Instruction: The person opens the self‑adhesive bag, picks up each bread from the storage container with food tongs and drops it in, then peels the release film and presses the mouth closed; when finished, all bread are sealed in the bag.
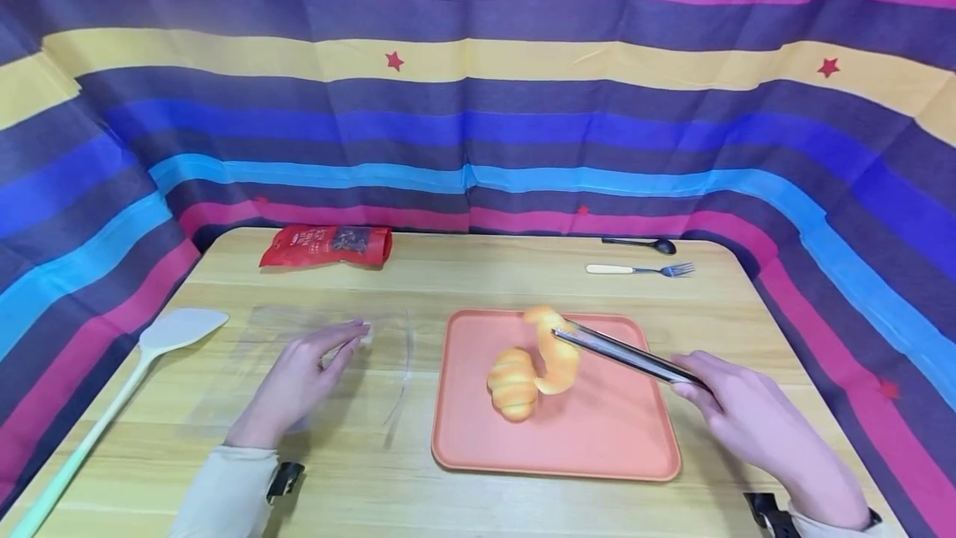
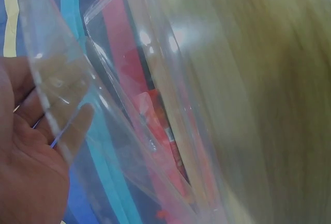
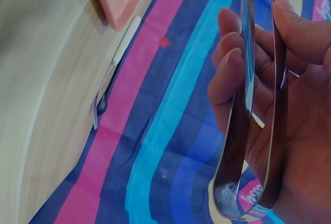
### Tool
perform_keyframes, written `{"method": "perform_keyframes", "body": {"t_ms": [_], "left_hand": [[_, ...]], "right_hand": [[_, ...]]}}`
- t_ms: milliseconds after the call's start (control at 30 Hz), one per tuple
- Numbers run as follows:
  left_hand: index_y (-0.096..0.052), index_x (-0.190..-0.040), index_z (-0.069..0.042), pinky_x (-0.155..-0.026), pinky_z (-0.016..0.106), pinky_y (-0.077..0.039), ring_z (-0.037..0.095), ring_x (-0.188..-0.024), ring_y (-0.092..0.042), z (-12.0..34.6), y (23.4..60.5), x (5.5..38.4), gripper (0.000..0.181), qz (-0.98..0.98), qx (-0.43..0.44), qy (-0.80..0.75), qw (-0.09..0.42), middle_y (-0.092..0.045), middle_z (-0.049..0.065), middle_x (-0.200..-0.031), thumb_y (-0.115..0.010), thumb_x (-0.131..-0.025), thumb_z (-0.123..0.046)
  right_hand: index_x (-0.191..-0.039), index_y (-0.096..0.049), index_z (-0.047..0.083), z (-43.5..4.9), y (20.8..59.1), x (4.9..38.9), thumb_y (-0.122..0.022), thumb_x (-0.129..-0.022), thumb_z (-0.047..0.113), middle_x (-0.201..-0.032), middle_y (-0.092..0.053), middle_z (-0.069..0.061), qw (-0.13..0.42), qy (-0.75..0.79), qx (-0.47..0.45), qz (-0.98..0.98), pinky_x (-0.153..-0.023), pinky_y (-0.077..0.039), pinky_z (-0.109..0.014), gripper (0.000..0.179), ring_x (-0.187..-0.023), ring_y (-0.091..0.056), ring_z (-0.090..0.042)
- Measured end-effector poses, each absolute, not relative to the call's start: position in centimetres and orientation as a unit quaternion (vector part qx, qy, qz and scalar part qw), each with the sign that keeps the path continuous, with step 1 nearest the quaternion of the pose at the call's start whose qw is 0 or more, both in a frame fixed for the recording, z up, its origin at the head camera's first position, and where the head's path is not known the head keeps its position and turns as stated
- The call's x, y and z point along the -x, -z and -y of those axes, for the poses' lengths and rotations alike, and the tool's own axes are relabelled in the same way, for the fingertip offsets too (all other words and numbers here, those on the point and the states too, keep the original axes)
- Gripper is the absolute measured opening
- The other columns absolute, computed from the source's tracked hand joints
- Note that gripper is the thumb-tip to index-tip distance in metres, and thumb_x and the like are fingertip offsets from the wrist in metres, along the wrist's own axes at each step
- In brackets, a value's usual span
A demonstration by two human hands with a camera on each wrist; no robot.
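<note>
My right hand (image 1: 754,422) grips metal tongs (image 1: 635,358) across the tray's right side. Their tips are at a curved croissant (image 1: 560,364), which stands tilted over the pink tray (image 1: 597,447). Beside it on the tray lies a second, plumper croissant (image 1: 512,384). In the right wrist view, fingers and thumb hold the two arms of the tongs (image 3: 232,151) from either side. Left of the tray, my left hand (image 1: 299,384) pinches a clear plastic bag (image 1: 388,372). Seen from the left wrist, the film of the bag (image 2: 114,125) is raised and partly covers the fingers.
A red packet (image 1: 329,246) lies at the back left edge. At the back right are a black spoon (image 1: 642,244) and a fork (image 1: 642,270) with a pale handle. A long white-and-green spatula (image 1: 142,364) runs along the left side. Striped cloth (image 1: 463,131) surrounds the table.
</note>
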State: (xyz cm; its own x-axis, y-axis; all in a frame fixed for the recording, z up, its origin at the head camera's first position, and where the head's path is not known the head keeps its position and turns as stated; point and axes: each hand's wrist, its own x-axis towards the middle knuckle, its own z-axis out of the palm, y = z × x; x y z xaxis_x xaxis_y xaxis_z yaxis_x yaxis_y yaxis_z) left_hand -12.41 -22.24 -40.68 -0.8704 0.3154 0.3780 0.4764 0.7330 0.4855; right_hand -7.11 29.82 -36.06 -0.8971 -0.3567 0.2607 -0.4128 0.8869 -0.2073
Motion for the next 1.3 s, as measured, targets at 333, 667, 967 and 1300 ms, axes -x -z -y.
{"method": "perform_keyframes", "body": {"t_ms": [333, 667, 967, 1300], "left_hand": [[-0.069, -0.122, -0.006, -0.093, 0.052, -0.05, 0.034, -0.115, -0.06, 22.1, 40.5, 12.3, 0.028, 0.92, 0.212, 0.297, 0.143, -0.063, 0.013, -0.128, -0.067, -0.093, -0.007], [-0.069, -0.121, -0.005, -0.09, 0.054, -0.051, 0.036, -0.112, -0.062, 22.1, 40.6, 12.4, 0.028, 0.917, 0.214, 0.302, 0.146, -0.065, 0.015, -0.125, -0.066, -0.093, -0.004], [-0.069, -0.121, -0.002, -0.088, 0.053, -0.052, 0.035, -0.109, -0.064, 22.2, 40.3, 12.5, 0.029, 0.913, 0.232, 0.294, 0.164, -0.066, 0.016, -0.123, -0.068, -0.091, -0.001], [-0.07, -0.118, -0.003, -0.088, 0.053, -0.053, 0.035, -0.107, -0.065, 22.1, 40.1, 12.5, 0.028, 0.918, 0.23, 0.269, 0.181, -0.067, 0.014, -0.12, -0.07, -0.09, -0.003]], "right_hand": [[-0.114, -0.068, 0.018, -28.2, 35.9, 7.9, -0.075, -0.087, 0.015, -0.096, -0.065, 0.011, 0.129, -0.135, -0.236, 0.953, -0.061, -0.052, -0.04, 0.028, -0.074, -0.058, -0.007], [-0.119, -0.067, 0.012, -25.4, 35.4, 8.7, -0.072, -0.09, 0.016, -0.103, -0.067, 0.002, 0.072, -0.144, -0.229, 0.96, -0.067, -0.054, -0.041, 0.029, -0.081, -0.063, -0.015], [-0.114, -0.067, 0.013, -23.4, 35.8, 9.6, -0.072, -0.091, 0.017, -0.096, -0.066, 0.007, 0.066, -0.15, -0.253, 0.953, -0.063, -0.051, -0.036, 0.024, -0.071, -0.055, -0.009], [-0.112, -0.066, 0.015, -20.6, 36.5, 10.7, -0.072, -0.091, 0.017, -0.098, -0.064, 0.011, 0.072, -0.176, -0.308, 0.932, -0.064, -0.053, -0.034, 0.022, -0.077, -0.057, -0.008]]}}
